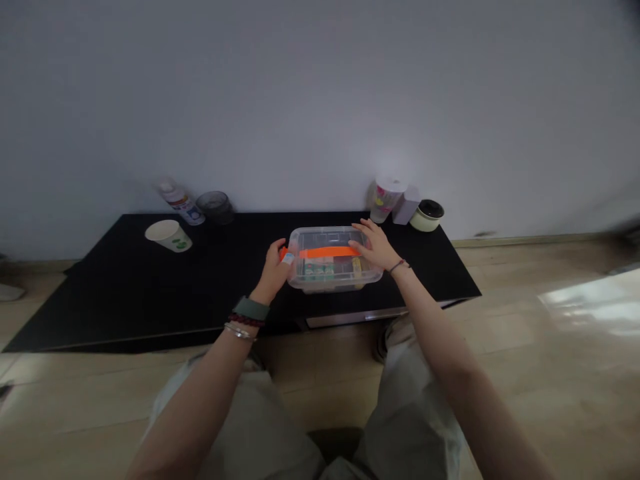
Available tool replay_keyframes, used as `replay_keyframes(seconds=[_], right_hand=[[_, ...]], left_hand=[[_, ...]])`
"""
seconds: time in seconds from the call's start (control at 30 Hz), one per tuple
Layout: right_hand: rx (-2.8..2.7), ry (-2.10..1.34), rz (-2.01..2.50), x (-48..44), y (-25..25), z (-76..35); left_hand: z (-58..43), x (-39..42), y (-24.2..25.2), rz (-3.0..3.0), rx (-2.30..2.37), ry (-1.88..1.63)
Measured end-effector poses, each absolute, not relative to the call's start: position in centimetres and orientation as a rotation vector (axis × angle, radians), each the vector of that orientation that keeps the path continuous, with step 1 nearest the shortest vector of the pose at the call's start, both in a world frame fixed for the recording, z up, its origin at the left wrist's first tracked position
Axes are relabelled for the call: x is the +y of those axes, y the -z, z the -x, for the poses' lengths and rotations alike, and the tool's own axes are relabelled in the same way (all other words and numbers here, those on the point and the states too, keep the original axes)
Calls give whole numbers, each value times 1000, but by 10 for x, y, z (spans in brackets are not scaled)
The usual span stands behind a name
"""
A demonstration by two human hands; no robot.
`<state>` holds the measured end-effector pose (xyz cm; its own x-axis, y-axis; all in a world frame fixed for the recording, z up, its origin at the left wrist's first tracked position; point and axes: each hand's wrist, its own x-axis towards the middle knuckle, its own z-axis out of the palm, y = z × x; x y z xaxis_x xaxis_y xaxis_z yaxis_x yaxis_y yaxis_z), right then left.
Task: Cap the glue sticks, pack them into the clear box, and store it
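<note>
A clear plastic storage box [340, 268] with an orange handle [327, 252] across its lid sits near the front edge of the black table. Its lid is on, and small packets, some green and white and one yellowish, show dimly through it. At the box's left end, my left hand [276, 267] is closed around the side by an orange latch; a small white-and-blue patch shows by the fingers. My right hand [376, 247] grips the right end, its thumb on the lid by the handle and its fingers over the far right corner. The fingertips' undersides are hidden.
On the black table [215, 287], a paper cup [169, 235], a spray can [181, 202] and a dark glass [216, 207] stand at left. A patterned cup [386, 200], a pale carton [407, 205] and a cream pot with black lid [427, 217] stand back right. A wall is behind.
</note>
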<state>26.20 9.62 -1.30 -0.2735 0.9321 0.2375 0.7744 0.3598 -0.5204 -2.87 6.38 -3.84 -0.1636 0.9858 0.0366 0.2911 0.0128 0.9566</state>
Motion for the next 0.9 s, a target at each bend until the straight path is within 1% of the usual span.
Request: replay_keyframes(seconds=[0.17,0.3,0.47,0.9], right_hand=[[-2265,-396,1523,88,13,-252],[-2331,-372,1543,86,11,-249],[-2350,-393,1556,87,10,-249],[-2331,-439,1523,91,15,-250]], left_hand=[[21,79,29,-1766,1485,-1277],[15,88,25,-1966,1537,-1047],[12,88,25,-2029,1636,-685],[9,85,17,-2186,1711,-467]])
